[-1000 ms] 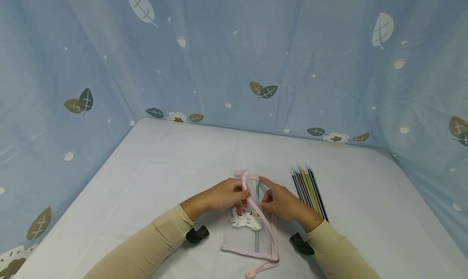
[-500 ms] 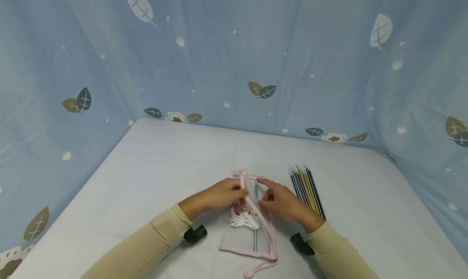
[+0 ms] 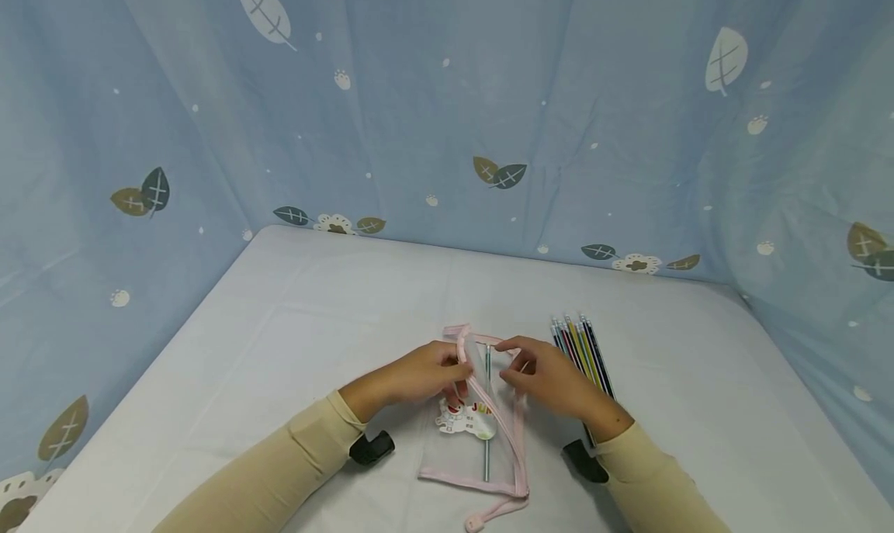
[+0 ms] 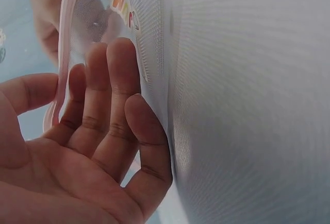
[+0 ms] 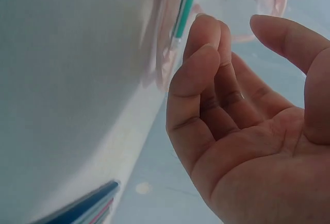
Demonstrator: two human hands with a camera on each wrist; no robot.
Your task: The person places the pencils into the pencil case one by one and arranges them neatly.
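Note:
A white mesh pencil pouch (image 3: 454,457) with pink trim lies on the table, its zipped side folded up. A cartoon patch (image 3: 464,418) with letters sits on the mesh. My left hand (image 3: 431,374) pinches the pink edge (image 4: 64,44) between thumb and fingers, holding the opening apart. Inside lies a teal pencil (image 3: 486,459), lengthwise; its tip end (image 5: 177,41) also shows in the right wrist view. My right hand (image 3: 552,374) hovers at the pouch's right edge with fingers loosely bent and nothing between them.
Several striped pencils (image 3: 585,348) lie side by side on the white table (image 3: 335,300), partly hidden by the right hand and forearm. A pink strap with a zip pull (image 3: 476,522) trails off the pouch's near corner. A blue leaf-print curtain (image 3: 419,114) surrounds the table.
My right hand has let go of the pencil and drawn back to the right, thumb and fingers parting. The pencil stays in the pouch, and my left hand keeps its hold.

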